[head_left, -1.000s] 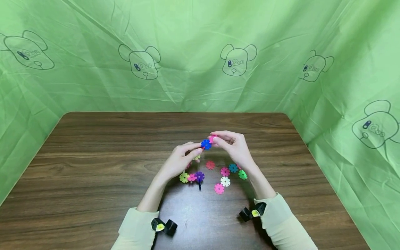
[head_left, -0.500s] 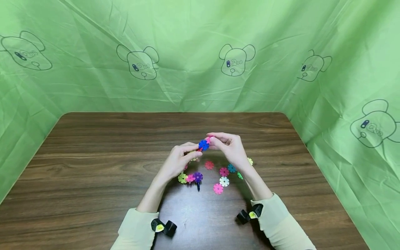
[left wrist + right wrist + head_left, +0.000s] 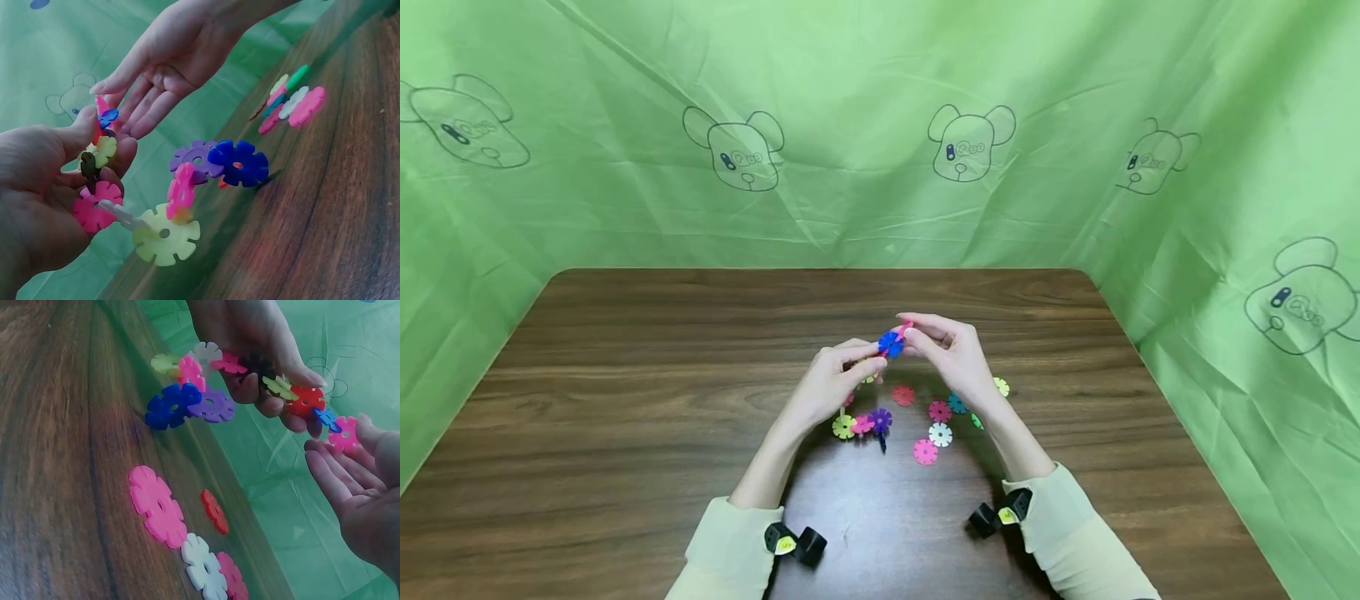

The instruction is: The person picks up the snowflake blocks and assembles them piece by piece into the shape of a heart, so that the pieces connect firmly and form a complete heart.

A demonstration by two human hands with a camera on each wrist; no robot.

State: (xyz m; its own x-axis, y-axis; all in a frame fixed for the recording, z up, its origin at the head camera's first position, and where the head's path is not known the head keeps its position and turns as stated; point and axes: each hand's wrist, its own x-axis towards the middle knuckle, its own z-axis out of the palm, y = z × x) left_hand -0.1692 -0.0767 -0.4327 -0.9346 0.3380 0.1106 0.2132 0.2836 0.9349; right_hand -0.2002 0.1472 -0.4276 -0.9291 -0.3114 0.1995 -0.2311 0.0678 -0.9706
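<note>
My left hand [image 3: 827, 385] grips a chain of interlocking plastic snowflake discs, its thumb over the red disc [image 3: 306, 400]. Between thumb and fingers of my right hand [image 3: 958, 357] is the pink snowflake disc [image 3: 344, 433], joined at its edge to the blue disc [image 3: 891, 343] at the chain's end. From the left hand the chain runs down through a black disc [image 3: 256, 364], another pink one, a white disc [image 3: 207, 356], a pale yellow disc [image 3: 165, 234], a pink disc [image 3: 180, 190] and a purple disc [image 3: 197, 159]. A dark blue disc [image 3: 239, 164] ends it close over the table.
Loose discs lie on the wooden table [image 3: 662, 483] below my right hand: a red disc [image 3: 903, 395], a white disc [image 3: 940, 434], a pink disc [image 3: 926, 452], a teal disc [image 3: 957, 403] and several others. A green curtain [image 3: 850, 200] hangs behind and beside the table.
The pink disc in my right hand has tilted more edge-on against the blue one. My right hand has shifted slightly left, uncovering a pale yellow disc beyond the forearm.
</note>
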